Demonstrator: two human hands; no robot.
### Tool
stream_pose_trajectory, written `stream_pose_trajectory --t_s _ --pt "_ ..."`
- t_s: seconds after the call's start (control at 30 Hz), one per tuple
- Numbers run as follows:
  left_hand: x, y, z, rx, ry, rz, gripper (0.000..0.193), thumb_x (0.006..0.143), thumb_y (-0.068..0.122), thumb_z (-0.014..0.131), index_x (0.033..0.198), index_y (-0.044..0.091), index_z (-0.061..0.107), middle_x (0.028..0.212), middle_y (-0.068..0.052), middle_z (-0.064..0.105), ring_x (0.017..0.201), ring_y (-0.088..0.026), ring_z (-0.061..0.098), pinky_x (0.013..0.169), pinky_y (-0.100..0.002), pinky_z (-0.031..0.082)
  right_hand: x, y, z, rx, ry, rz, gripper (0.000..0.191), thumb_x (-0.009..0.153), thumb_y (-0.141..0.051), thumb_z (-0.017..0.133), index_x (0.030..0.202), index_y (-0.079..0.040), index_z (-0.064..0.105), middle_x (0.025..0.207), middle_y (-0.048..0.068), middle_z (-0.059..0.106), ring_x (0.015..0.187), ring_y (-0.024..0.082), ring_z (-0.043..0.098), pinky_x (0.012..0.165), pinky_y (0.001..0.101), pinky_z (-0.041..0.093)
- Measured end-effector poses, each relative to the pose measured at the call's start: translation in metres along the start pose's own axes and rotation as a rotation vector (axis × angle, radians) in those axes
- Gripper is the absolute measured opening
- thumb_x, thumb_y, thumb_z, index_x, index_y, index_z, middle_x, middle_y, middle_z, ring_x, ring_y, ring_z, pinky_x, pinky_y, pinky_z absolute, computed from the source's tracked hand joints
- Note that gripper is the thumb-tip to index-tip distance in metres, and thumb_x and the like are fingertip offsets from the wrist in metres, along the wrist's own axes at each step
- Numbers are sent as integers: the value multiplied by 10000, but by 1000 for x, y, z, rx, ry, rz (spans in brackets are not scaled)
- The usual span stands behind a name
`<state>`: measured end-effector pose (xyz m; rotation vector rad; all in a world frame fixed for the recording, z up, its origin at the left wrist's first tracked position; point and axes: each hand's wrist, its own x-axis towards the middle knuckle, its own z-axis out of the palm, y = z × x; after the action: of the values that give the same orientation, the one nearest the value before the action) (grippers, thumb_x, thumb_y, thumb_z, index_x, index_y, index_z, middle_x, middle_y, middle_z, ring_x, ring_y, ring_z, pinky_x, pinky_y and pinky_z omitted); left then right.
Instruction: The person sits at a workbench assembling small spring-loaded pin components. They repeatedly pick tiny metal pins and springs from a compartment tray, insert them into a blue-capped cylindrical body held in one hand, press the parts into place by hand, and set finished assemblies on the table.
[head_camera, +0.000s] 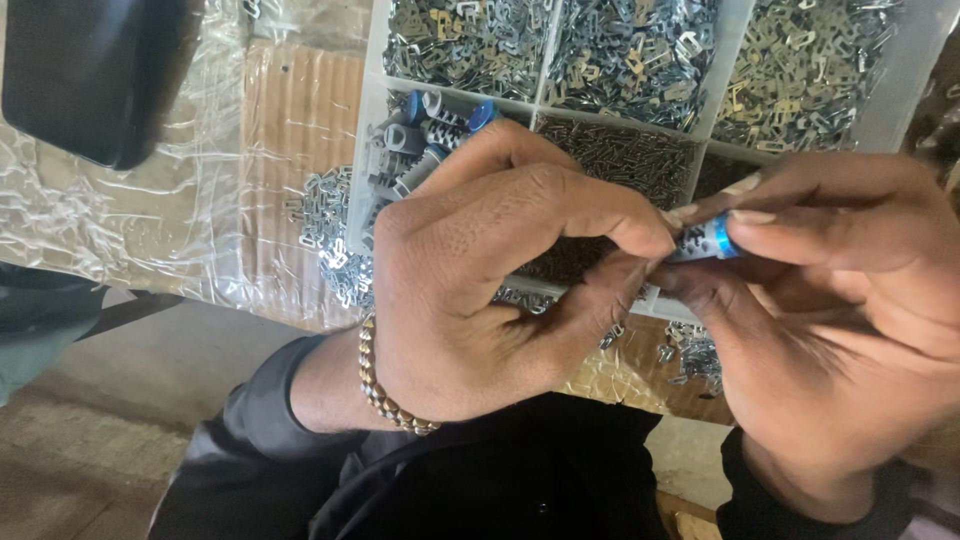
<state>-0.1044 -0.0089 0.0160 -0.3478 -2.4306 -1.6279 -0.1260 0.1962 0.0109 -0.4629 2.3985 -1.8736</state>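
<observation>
A white plastic divided tray (372, 120) lies at the top of the view, its compartments holding different small parts: the three upper sections are heaped with silvery and brass-coloured stamped metal clips (630, 45), the middle section below them is full of dark thin metal pins (620, 155), and the left lower section holds grey cylindrical pieces with blue ends (425, 135). Loose clips of the same silvery kind (322, 215) are spilled just beside the tray's left wall on a sheet of brown corrugated cardboard (300, 110), which sits under crinkled clear plastic film (120, 220). A black rounded case (95, 70) rests at the upper left, well apart from the tray. In front of the tray, the left hand (480, 290) and the right hand (850, 300) meet fingertip to fingertip, both pinching one small grey cylindrical piece with a blue band (708, 240) between thumbs and forefingers, over the tray's near edge. A beaded metal bracelet (385, 390) circles the left wrist above a dark sleeve (250, 460).
</observation>
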Motion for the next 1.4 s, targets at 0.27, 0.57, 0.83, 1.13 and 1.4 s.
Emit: stream_pose_trajectory --t_s 0.27,0.57,0.83,1.13,1.4 --pt "8 -6 -3 313 52 182 244 815 65 904 999 89 746 953 -11 747 798 -189 612 717 -340 436 2 5 -2 0 -6 -23 314 908 103 701 1181 65 552 1223 223 598 1025 260 744 841 283 687" --pt "0 5 -2 -48 10 -106 228 996 33 833 1173 84 698 1078 6 729 936 -79 720 824 -202 605 -9 2 -1 26 37 73 361 950 141 727 1239 66 525 1291 205 564 1041 226 727 909 276 684" --pt "-8 -4 0 -58 -11 -73 215 932 37 867 1065 73 700 1005 -27 750 845 -92 734 760 -231 617 3 6 -4 -33 -46 -59 321 857 156 708 1104 79 518 1172 232 564 976 255 743 822 290 693" --pt "6 -1 -31 673 -69 336 165 942 133 830 1052 47 742 1000 -104 759 842 -272 688 723 -379 536 9 22 -22 132 -82 -274 391 1037 116 732 1354 3 533 1244 212 645 1000 225 780 803 265 675" --pt "44 92 17 537 -656 546 205 934 182 749 1073 32 743 975 -159 750 862 -289 737 730 -417 585 -181 26 -59 514 668 116 411 897 175 766 1262 11 672 1217 198 634 1056 261 713 835 315 657"
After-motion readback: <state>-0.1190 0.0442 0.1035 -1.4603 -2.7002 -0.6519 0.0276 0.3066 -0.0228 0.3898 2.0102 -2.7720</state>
